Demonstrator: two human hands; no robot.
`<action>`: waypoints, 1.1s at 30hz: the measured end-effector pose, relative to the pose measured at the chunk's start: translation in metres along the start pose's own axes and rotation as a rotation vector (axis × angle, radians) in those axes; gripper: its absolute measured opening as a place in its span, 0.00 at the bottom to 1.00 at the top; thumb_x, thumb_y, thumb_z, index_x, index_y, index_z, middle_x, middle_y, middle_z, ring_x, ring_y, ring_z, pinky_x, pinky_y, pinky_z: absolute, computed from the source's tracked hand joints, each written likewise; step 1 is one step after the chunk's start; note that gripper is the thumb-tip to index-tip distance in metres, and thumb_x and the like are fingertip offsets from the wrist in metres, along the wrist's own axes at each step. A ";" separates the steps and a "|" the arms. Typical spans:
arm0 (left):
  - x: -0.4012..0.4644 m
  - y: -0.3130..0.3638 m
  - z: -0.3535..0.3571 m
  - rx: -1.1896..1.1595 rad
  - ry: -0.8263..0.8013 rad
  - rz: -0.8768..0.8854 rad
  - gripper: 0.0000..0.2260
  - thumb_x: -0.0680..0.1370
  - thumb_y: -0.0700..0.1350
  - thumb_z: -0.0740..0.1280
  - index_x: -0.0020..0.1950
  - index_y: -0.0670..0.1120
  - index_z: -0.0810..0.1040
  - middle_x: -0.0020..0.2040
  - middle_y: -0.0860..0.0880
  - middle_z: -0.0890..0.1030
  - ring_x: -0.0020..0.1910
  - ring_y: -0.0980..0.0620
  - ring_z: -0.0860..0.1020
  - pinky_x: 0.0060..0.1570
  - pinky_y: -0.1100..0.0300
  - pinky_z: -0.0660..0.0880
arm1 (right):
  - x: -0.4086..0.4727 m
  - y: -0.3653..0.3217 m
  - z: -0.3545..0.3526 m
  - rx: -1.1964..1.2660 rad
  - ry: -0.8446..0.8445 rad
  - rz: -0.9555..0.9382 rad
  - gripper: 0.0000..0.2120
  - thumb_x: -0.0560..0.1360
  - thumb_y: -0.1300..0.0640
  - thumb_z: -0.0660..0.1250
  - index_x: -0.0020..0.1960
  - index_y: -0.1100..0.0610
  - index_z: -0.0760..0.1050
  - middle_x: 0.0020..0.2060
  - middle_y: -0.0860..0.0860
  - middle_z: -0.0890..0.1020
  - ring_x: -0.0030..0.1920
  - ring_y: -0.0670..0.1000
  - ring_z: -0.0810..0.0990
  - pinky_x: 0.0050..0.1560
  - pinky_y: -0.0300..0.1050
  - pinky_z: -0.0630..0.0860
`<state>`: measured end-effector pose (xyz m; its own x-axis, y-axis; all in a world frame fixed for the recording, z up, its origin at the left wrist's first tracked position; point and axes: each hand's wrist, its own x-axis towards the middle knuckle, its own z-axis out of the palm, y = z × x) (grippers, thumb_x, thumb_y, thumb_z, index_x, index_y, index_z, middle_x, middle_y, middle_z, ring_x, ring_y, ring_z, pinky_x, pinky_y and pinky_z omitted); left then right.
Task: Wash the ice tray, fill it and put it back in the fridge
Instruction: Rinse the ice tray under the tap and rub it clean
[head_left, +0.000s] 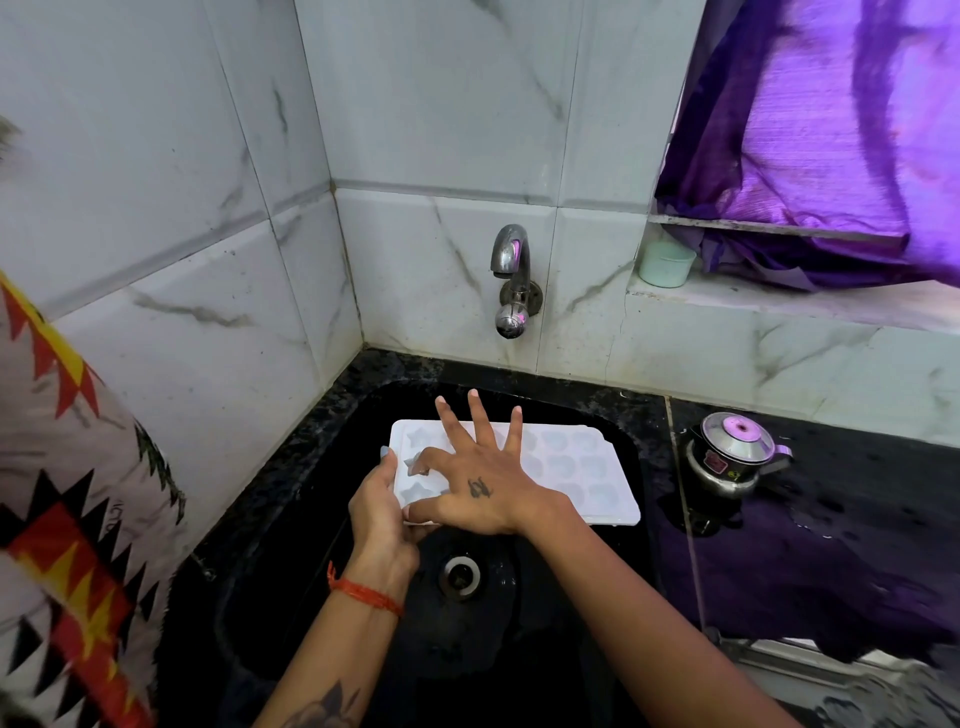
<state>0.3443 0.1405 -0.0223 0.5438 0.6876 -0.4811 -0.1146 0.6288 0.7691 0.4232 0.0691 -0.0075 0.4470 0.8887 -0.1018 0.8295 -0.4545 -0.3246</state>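
Two hands on the ice tray (571, 467), held over the sink (631, 467). Left hand (376, 512) grips its left end. Right hand (480, 486) lies across it, index fingertip hooked into a cell, other fingers splayed. Tap (511, 278) above both.

A home kitchen: black sink (291, 519), wall tap (511, 275), marble-look tiles (171, 208), small kettle (735, 457)

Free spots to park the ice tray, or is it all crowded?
Bare sink floor around the drain, near side of the ice tray. Wet counter nearer than the small steel pot is free. Crowded: the tray's left end, where the left hand grips and the right hand rubs.
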 end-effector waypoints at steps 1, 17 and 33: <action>0.000 0.000 0.000 -0.002 0.001 -0.002 0.12 0.81 0.49 0.60 0.42 0.47 0.78 0.27 0.50 0.82 0.24 0.52 0.81 0.21 0.61 0.76 | -0.001 0.000 0.000 -0.025 0.010 -0.004 0.23 0.71 0.34 0.62 0.63 0.40 0.70 0.77 0.50 0.38 0.73 0.57 0.26 0.63 0.69 0.23; 0.006 0.000 -0.003 -0.011 0.048 -0.008 0.11 0.80 0.50 0.61 0.44 0.46 0.79 0.34 0.47 0.84 0.31 0.49 0.82 0.30 0.58 0.78 | -0.008 0.002 0.001 -0.007 0.048 -0.022 0.25 0.73 0.33 0.60 0.67 0.39 0.66 0.77 0.50 0.37 0.72 0.56 0.25 0.64 0.69 0.24; 0.015 0.011 -0.007 -0.002 0.083 0.066 0.12 0.80 0.53 0.61 0.45 0.46 0.77 0.42 0.45 0.81 0.40 0.47 0.80 0.36 0.50 0.77 | -0.064 0.083 0.007 0.111 0.577 0.276 0.30 0.63 0.25 0.54 0.52 0.45 0.72 0.77 0.48 0.55 0.77 0.53 0.46 0.72 0.62 0.40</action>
<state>0.3452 0.1600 -0.0235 0.4645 0.7552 -0.4625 -0.1498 0.5817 0.7995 0.4615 -0.0250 -0.0346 0.7723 0.5507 0.3165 0.6329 -0.6246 -0.4576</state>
